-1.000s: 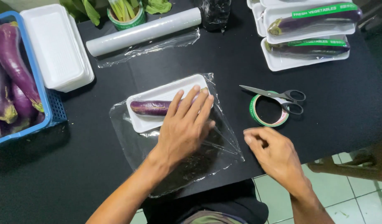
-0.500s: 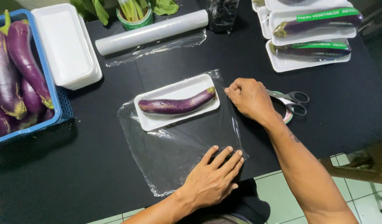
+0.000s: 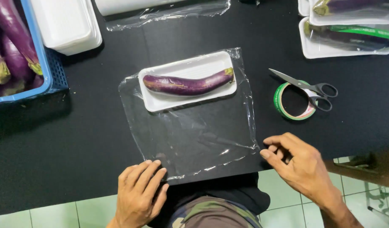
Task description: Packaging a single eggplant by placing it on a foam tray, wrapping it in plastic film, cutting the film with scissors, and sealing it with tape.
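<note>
At the table's [image 3: 97, 139] near edge, both hands rest open-gripped at the plastic sheet's [image 3: 194, 139] near corners, left hand [image 3: 139, 194], right hand [image 3: 298, 162], eggplant tray [image 3: 188, 82] beyond.

Quick count: one eggplant [image 3: 186, 85] on one tray [image 3: 187, 81], sitting on one sheet of film [image 3: 194, 135]. One pair of scissors [image 3: 304, 85], one tape roll [image 3: 294, 101], one blue basket [image 3: 50, 71], two hands. Wrapped trays top right: two clear, maybe three.
</note>
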